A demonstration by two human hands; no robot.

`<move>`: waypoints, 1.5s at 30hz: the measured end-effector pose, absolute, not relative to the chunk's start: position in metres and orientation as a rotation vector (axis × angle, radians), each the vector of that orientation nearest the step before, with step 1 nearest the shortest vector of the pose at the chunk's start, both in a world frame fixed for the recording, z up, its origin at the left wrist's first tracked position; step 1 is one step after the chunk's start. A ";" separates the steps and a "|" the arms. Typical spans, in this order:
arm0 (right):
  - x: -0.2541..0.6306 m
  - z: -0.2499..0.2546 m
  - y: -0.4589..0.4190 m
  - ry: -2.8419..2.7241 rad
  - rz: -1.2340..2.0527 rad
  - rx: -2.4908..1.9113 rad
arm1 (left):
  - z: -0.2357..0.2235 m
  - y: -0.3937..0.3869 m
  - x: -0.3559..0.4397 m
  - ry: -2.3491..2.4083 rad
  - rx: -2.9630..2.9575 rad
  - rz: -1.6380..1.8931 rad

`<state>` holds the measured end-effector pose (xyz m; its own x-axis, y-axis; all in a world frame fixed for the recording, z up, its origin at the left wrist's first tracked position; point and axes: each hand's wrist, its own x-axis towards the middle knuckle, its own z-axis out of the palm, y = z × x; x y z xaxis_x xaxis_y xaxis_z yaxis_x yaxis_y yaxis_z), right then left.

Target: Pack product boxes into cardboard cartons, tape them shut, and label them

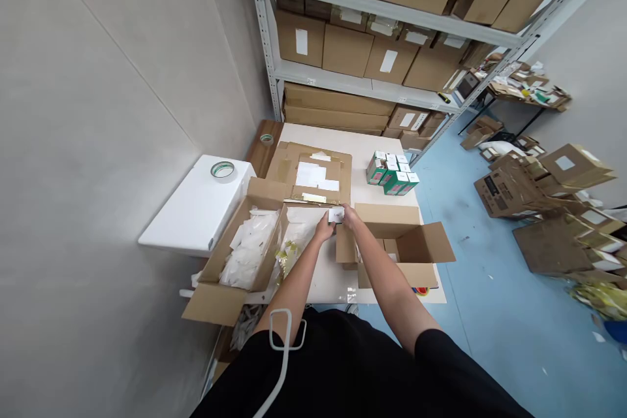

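Between my two hands is a small box (336, 214) with a white face that carries printing too small to read. My left hand (324, 228) grips its left side, and my right hand (349, 215) grips the right side. Just right of my hands stands an open cardboard carton (392, 212) with smaller brown boxes inside. On the left, a long open carton (267, 192) is filled with white plastic packets (249, 248). Several green and white small boxes (392, 173) stand grouped at the table's back right.
A flattened, taped carton (284, 163) lies at the back of the white table (365, 144). Crumpled yellowish tape (289, 255) is beside the left carton. One tape roll (222, 170) rests on a white surface at left. Shelving (337, 81) with cartons rises behind; more cartons (519, 176) crowd the right floor.
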<state>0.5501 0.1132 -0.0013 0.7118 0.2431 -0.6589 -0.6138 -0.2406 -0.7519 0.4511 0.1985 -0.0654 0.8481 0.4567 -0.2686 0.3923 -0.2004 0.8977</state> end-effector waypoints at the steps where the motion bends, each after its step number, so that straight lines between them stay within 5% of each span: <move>1: 0.552 -0.002 0.115 0.328 0.842 -1.633 | -0.068 0.201 0.452 0.657 1.814 0.064; 16: 0.529 -0.027 0.148 0.178 0.946 -1.658 | -0.089 0.232 0.433 0.980 1.978 0.168; 31: 0.513 0.018 0.134 -0.119 0.439 -1.762 | 0.033 0.297 0.396 0.865 1.769 0.776; 45: 0.509 0.051 -0.045 -0.012 -0.109 -1.692 | 0.051 0.132 0.428 0.458 1.818 0.374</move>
<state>0.5091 -0.0447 0.0509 0.9953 -0.0558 0.0788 0.0713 -0.1247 -0.9896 0.4281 0.1315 0.0515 0.8723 0.4884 0.0229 0.1194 -0.2582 0.9587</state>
